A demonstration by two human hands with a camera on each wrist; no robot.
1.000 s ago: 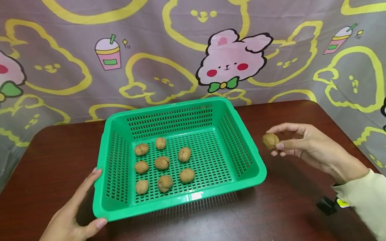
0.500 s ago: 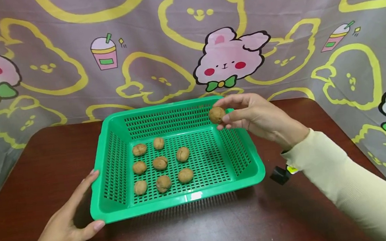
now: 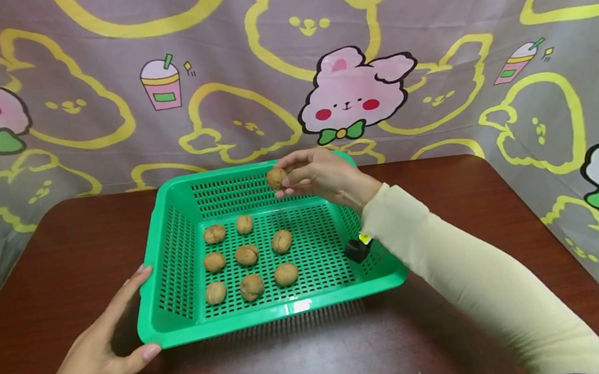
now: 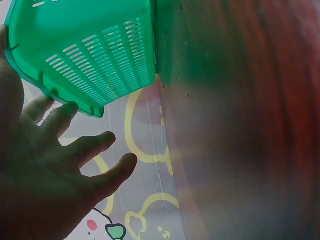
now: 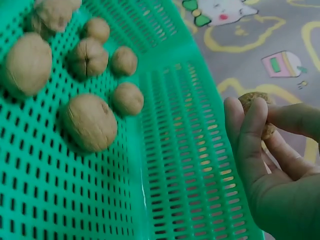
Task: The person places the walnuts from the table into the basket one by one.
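A walnut (image 3: 276, 178) is pinched between the thumb and fingertips of my right hand (image 3: 322, 175), held up over the far side of a green plastic basket (image 3: 226, 326). In the right wrist view the fingers partly cover this walnut (image 5: 256, 98). Several walnuts (image 3: 247, 254) lie apart in loose rows on the basket's perforated floor, mostly toward its left and middle. My left hand (image 3: 89, 349) touches the basket's left rim with spread, mostly straight fingers. In the left wrist view those fingers lie against the outside of the basket (image 4: 100, 75), the lower ones off it.
The basket rests on a dark reddish-brown table (image 3: 297, 370). Behind it hangs a grey cloth (image 3: 241, 53) with yellow outlines and cartoon rabbits. A small black object (image 3: 358, 250) sits under the pale right sleeve (image 3: 449, 256), at the wrist.
My right hand has carried the walnut leftward and up from the table's right side, over the basket's right end to its far middle. My left hand stays at the rim.
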